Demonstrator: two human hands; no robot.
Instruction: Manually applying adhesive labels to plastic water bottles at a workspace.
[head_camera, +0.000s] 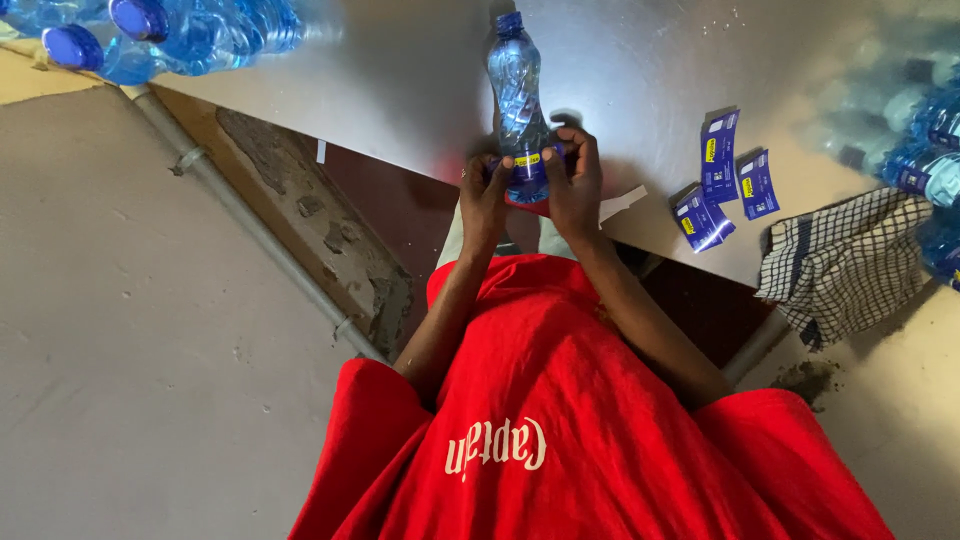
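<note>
A red shirt (590, 430) fills the foreground. Both forearms reach forward, left hand (483, 200) and right hand (575, 185) each in a closed grip around a blue-labelled water bottle (517, 95) lying at the desk (400, 80) edge.

Setting: small bottling or packing workshop, not a home. Evidence: bare metal surface (640, 60) used as a work bench; many blue-capped water bottles (150, 35) lying far left and more at far right; loose blue labels (722, 170) on the right; checked cloth (850, 260) at the edge; rough concrete floor (130, 350), exposed pipe (240, 215), chipped plaster.
</note>
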